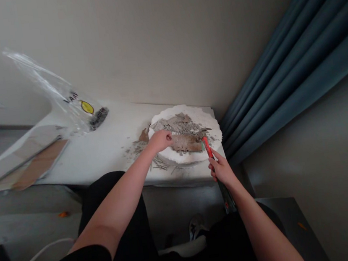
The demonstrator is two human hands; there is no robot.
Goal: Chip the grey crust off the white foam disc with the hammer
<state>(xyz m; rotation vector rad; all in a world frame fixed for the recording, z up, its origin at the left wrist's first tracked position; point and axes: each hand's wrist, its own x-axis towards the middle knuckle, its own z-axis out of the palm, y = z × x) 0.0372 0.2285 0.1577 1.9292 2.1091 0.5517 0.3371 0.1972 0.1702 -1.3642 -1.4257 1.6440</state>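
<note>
My right hand is wrapped round the red and black handle of a hammer. The hammer's head rests at the right end of a rough brown slab-like piece, close to a small green spot. My left hand is closed, its fingers curled at the left end of that piece; what is between the fingers is hidden. Under both lies a white round sheet or board with a ragged edge. Grey crumbled material is heaped on it behind the brown piece.
Loose crumbs and thin slivers litter the white table left of the round sheet. A clear plastic bag with dark bits inside stands farther left, near brown cardboard. Blue-grey curtains hang at the right.
</note>
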